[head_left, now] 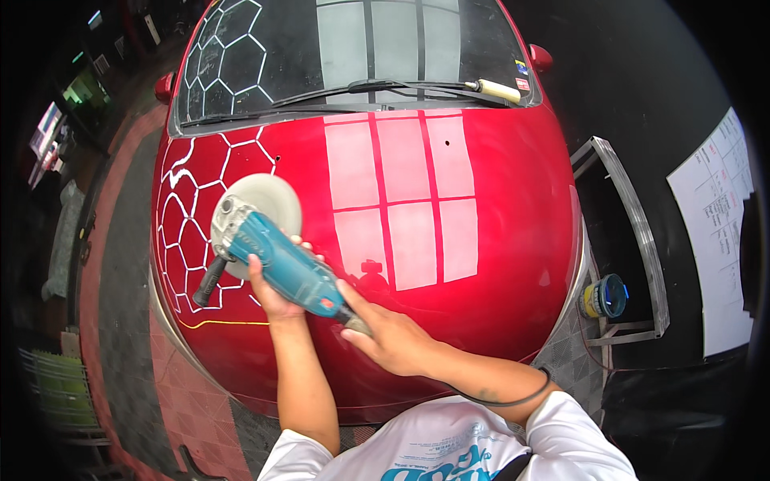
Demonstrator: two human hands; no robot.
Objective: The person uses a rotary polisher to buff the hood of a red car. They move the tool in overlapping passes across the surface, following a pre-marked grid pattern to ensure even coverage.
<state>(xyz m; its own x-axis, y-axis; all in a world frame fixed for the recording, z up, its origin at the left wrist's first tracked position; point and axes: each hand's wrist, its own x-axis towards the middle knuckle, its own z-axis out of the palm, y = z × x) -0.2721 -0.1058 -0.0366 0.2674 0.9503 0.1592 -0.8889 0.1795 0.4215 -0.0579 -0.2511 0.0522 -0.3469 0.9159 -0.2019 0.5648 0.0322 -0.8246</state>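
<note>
A teal car polisher (293, 268) with a round whitish pad (279, 199) is held over the left side of a glossy red car hood (521, 192). My left hand (274, 301) grips its body from beneath, the thumb on the near side and fingertips showing past the far side. Around the rear end, where the cord leaves, my right hand (393, 337) is closed. The black side handle (210, 280) sticks out to the left, with no hand on it. Whether the pad touches the paint I cannot tell. The black cord (513, 398) lies across my right forearm.
Wiper arms (377, 86) cross the windshield's base, with a cream-coloured bottle (493, 90) lying at their right. Beside the car's right side stand a metal frame (634, 208) and a small bucket (605, 297). A white printed sheet (714, 216) hangs farther right.
</note>
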